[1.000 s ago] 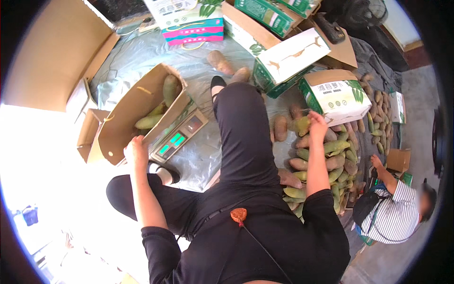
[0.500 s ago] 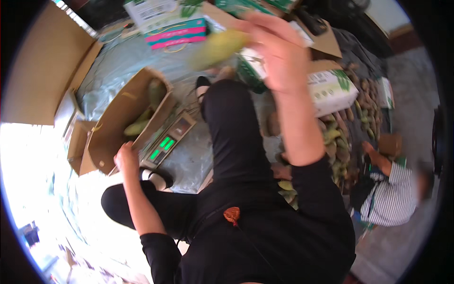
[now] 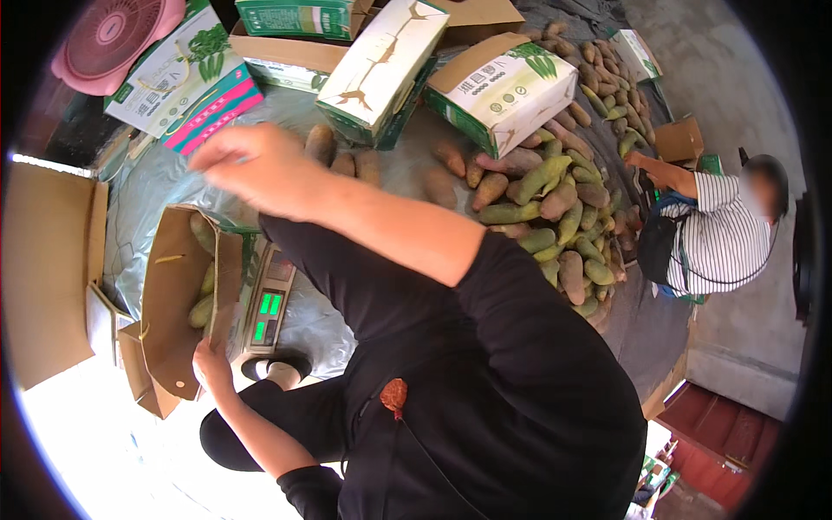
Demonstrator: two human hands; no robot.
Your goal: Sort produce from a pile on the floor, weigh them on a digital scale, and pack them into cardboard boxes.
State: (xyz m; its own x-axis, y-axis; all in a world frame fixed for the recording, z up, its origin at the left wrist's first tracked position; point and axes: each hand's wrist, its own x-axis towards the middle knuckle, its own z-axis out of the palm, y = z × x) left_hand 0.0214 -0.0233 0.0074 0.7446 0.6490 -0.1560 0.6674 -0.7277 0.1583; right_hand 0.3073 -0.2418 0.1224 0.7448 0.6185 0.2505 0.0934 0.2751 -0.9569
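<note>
My left hand (image 3: 212, 368) is closed on the near edge of an open cardboard box (image 3: 165, 347), which holds several green radishes (image 3: 201, 312). My right hand (image 3: 260, 169) reaches out to the left, above the floor beyond the box, its fingers bent and somewhat blurred. No radish shows in it. Beside the box stands a digital scale (image 3: 267, 303) with lit green figures. A large pile of green radishes (image 3: 563, 208), some brown with soil, lies to the right of my knee.
White and green cartons (image 3: 503, 91) stand along the far side, beside a pink-striped gift box (image 3: 208, 100) and a pink basket (image 3: 117, 39). Plastic sheeting (image 3: 321, 286) covers the floor. At the right, a person in a striped shirt (image 3: 719, 234) is near more radishes.
My view has turned to the right. My right hand has swung left and lower, and the green radish it held no longer shows. My left hand keeps its grip on the box.
</note>
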